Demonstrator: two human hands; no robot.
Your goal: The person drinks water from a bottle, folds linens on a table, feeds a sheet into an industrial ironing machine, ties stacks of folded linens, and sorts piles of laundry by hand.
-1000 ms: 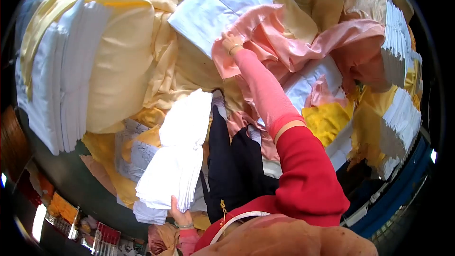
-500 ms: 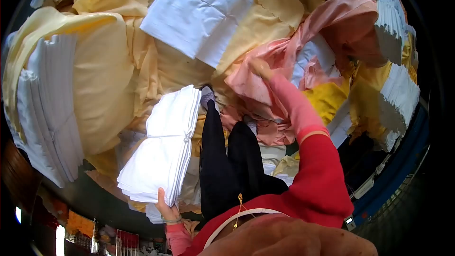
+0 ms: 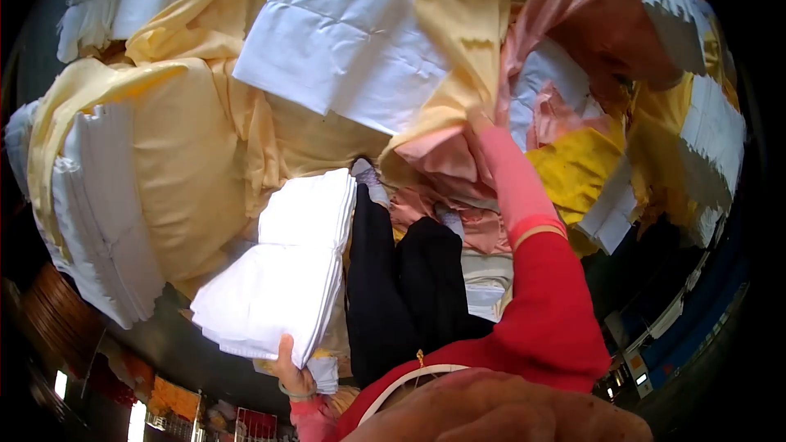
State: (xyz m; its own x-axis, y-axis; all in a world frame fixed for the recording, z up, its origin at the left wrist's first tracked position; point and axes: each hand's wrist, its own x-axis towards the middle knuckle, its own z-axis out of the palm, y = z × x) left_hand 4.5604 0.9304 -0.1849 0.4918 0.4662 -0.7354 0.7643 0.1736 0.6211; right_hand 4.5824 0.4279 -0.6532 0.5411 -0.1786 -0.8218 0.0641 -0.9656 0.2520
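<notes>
In the head view, my left hand (image 3: 296, 372) grips the near edge of a tied stack of folded white cloth (image 3: 274, 286), thumb on top. The stack lies tilted beside my left leg. My right hand (image 3: 478, 120) is closed at the gathered edge of a pale yellow cloth (image 3: 458, 74), its fingers partly hidden. Pink cloth (image 3: 446, 151) hangs just below that hand. Behind the yellow cloth lies a larger tied white cloth bundle (image 3: 344, 33).
At the left, a white cloth stack (image 3: 106, 205) stands wrapped in pale yellow cloth (image 3: 176, 172). Bright yellow cloth (image 3: 573, 168) and more white stacks (image 3: 708, 135) lie to the right. My black-trousered legs (image 3: 381, 286) stretch forward between the piles.
My right hand has shifted slightly right, and the pale yellow cloth is now drawn toward it across the pink cloth. My left hand still holds the white stack, which sits slightly lower in view.
</notes>
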